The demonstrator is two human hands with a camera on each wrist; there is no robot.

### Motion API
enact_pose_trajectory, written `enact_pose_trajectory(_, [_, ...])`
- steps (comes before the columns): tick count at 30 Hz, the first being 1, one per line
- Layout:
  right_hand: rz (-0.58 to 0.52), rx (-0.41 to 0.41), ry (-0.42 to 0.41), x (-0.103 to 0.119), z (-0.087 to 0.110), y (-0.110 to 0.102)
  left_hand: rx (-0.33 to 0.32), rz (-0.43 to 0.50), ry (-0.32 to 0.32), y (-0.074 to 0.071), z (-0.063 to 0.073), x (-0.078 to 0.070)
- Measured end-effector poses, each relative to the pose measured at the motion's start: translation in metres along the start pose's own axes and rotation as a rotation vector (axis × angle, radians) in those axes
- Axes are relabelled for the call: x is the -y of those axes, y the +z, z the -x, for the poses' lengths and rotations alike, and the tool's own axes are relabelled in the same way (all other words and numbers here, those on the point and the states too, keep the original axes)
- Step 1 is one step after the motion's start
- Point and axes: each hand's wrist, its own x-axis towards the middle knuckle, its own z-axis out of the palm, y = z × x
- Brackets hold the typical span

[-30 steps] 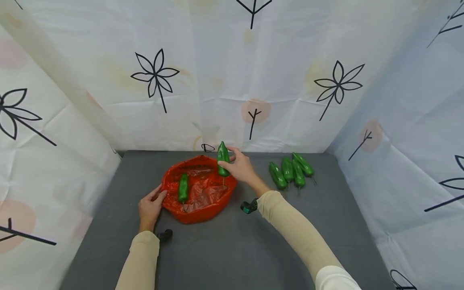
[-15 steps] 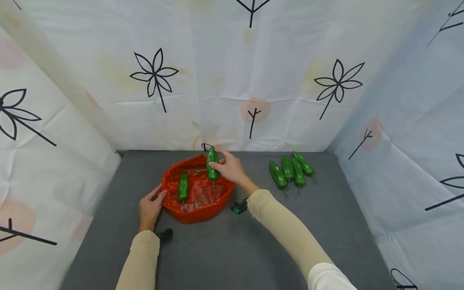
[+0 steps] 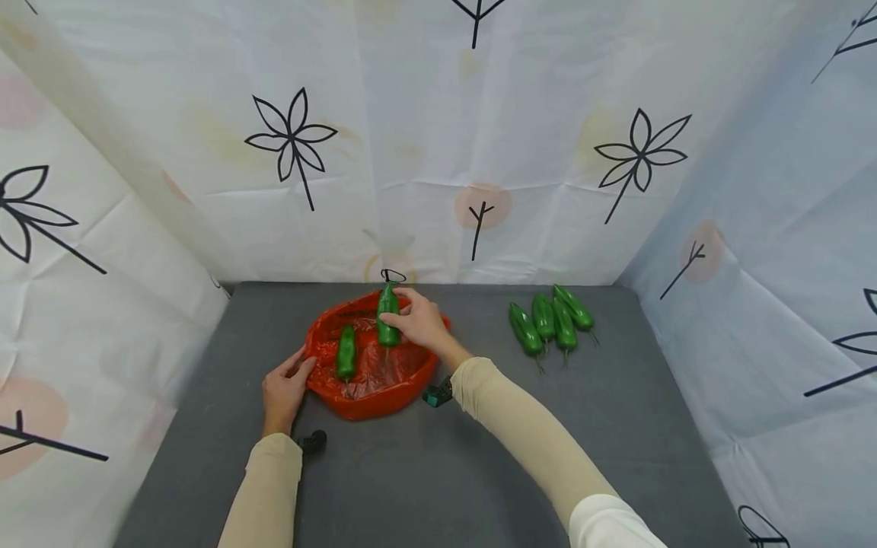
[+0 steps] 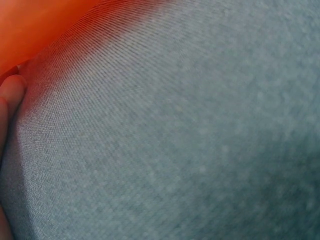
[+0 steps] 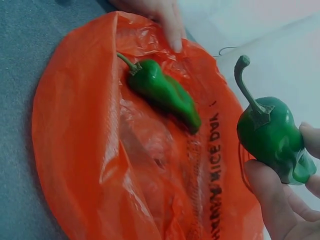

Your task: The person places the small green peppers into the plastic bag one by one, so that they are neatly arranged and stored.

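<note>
A red plastic bag (image 3: pixel 373 407) lies wide-mouthed on the table, its rim rolled and dark printing inside, as the right wrist view shows. My left hand (image 3: pixel 284 392) pinches the bag's left rim; in the right wrist view a finger of that hand (image 5: pixel 172 25) laps over the edge. One green pepper (image 3: pixel 346 354) rests inside the bag, stem toward me. My right hand (image 3: pixel 421 323) grips a second green pepper (image 3: pixel 387 312) between thumb and fingers over the bag's far part. Its curved stem and glossy body show in the right wrist view.
Several green peppers (image 3: pixel 543 320) lie grouped on the grey table (image 3: pixel 479 464) to the right of the bag. White patterned cloth (image 3: pixel 411 152) stands behind the table and along both sides.
My right hand has moved left and slightly down with its pepper, from the bag's right rim to above its middle. My left hand keeps its place on the bag.
</note>
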Motion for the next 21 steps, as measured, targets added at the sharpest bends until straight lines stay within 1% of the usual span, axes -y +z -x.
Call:
enact_pose_trajectory(4, [-0.029, 0.02, 0.022, -0.001, -0.001, 0.007, 0.004, 0.007, -0.002, -0.001, 0.0, -0.001])
enact_pose_trajectory(10, [-0.056, 0.047, 0.033, -0.002, 0.0, 0.016, 0.001, 0.011, -0.002, -0.001, 0.002, -0.001])
enact_pose_trajectory(21, [-0.033, 0.054, 0.037, -0.007, -0.005, 0.033, -0.009, 0.012, 0.002, 0.001, 0.001, 0.0])
